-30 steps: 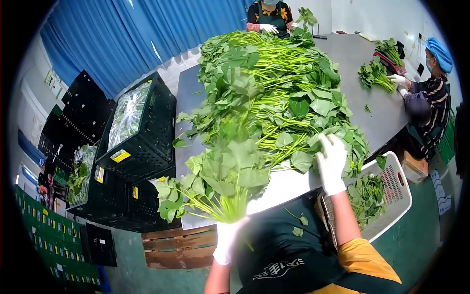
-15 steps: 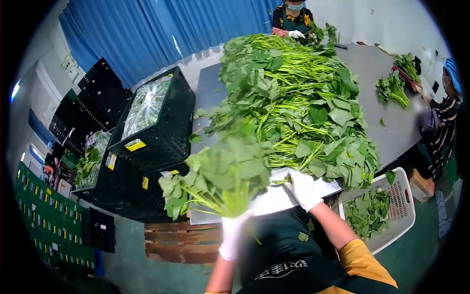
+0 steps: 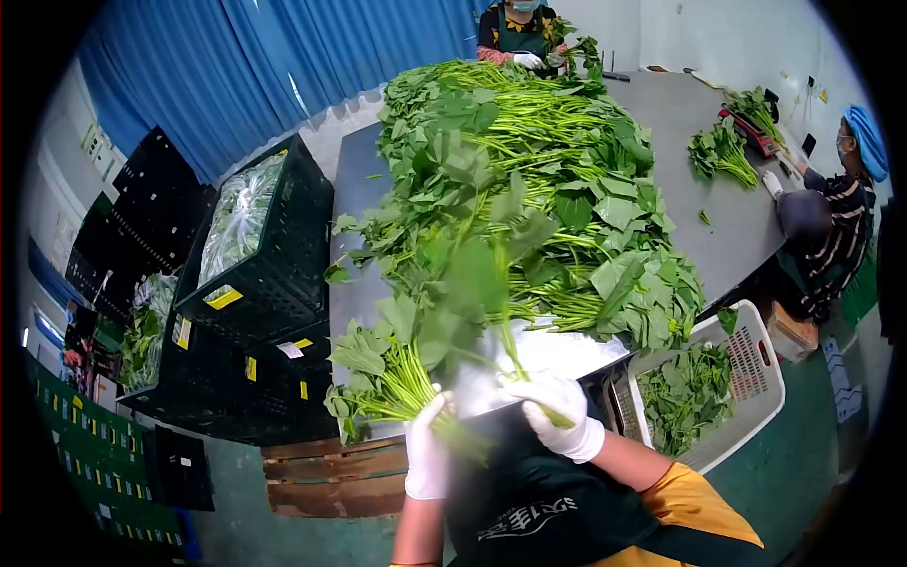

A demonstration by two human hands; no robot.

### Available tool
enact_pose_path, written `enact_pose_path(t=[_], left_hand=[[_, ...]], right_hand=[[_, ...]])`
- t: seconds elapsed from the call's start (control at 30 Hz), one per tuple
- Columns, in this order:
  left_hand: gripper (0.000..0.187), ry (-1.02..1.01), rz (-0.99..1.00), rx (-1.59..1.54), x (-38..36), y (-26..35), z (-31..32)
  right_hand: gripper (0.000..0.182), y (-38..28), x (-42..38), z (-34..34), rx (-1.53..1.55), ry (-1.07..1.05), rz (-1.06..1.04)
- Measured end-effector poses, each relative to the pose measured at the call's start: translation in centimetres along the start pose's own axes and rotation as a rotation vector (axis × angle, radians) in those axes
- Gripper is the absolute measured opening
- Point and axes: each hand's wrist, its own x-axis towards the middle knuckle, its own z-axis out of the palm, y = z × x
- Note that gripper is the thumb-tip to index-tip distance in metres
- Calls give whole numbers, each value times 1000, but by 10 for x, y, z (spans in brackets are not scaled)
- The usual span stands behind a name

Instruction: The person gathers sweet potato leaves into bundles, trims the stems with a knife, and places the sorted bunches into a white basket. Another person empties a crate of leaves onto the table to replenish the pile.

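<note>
My white-gloved left hand (image 3: 427, 452) is closed round the stems of a bunch of leafy greens (image 3: 404, 376), its leaves fanning up and to the left. In my white-gloved right hand (image 3: 559, 420) are a few more leafy stems (image 3: 511, 348), pointing up over the table edge, their leaves smeared by motion. The two hands are close together in front of my dark apron. Just beyond them lies a large heap of leafy greens (image 3: 529, 180) on the grey table (image 3: 694, 203), with a white sheet (image 3: 557, 357) at its near edge.
Dark crates (image 3: 255, 250) with bagged greens stand left of the table. A white basket (image 3: 756, 416) of loose leaves is at the right. One co-worker (image 3: 518, 36) stands across the table; another (image 3: 841, 217) sits right, near small bunches (image 3: 723, 153). A wooden pallet (image 3: 331, 480) lies below.
My right hand has come off the heap's near edge with a few stems and moved left, close to my left hand. The left hand's bunch has tilted lower. The view has shifted right.
</note>
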Motion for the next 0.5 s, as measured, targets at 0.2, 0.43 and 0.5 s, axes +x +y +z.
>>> enact_pose_path(t=[0.2, 0.43, 0.5], left_hand=[[23, 106, 27, -21, -2, 10, 3], [19, -121, 47, 285, 2, -2, 10], [19, -291, 85, 175, 2, -9, 16]], right_hand=[[34, 6, 0, 18, 1053, 84, 712], [39, 17, -20, 38, 1956, 3, 1007], [41, 25, -26, 39, 1849, -3, 1110]])
